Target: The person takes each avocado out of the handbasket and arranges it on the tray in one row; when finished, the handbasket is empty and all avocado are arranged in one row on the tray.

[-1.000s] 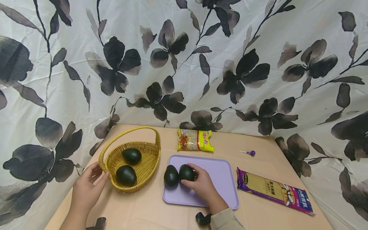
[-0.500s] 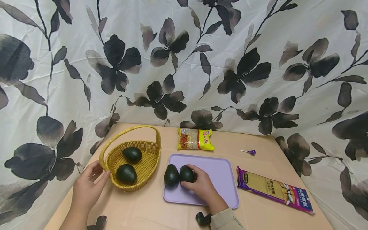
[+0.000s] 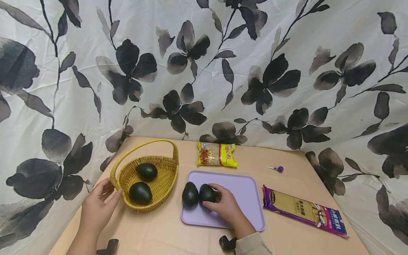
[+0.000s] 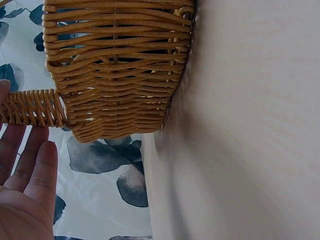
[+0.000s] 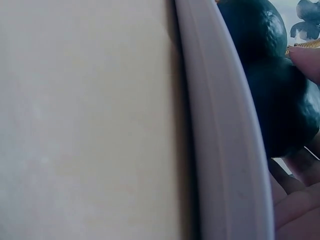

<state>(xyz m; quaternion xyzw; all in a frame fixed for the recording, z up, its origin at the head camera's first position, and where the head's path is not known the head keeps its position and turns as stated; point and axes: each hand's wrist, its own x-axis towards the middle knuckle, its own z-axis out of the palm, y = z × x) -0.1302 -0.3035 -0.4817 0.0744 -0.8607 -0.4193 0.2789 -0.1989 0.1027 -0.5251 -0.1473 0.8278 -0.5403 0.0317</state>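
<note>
A woven yellow basket (image 3: pixel 167 184) with an arched handle (image 3: pixel 140 144) stands on the left, two dark green avocados (image 3: pixel 140 192) lying in it. My left hand (image 3: pixel 97 207) holds the foot of its handle between thumb and fingers; the left wrist view shows the fingers behind the handle (image 4: pixel 32 107). On the lilac tray (image 3: pixel 245 198) two more avocados sit side by side at the left end. My right hand (image 3: pixel 226 205) grips the right-hand avocado (image 3: pixel 206 193), thumb in front and fingers behind. Its neighbour (image 3: pixel 190 194) touches or nearly touches it.
A yellow food packet (image 3: pixel 216 154) lies behind the tray. To the right are a long purple pasta packet (image 3: pixel 304 210) and a small purple-handled pointed tool (image 3: pixel 276 169). A floral curtain (image 3: pixel 223 71) hangs behind the table (image 3: pixel 153 233).
My right hand has shifted very slightly to the right at the avocado, which stays in almost the same place. The left hand and basket hold still.
</note>
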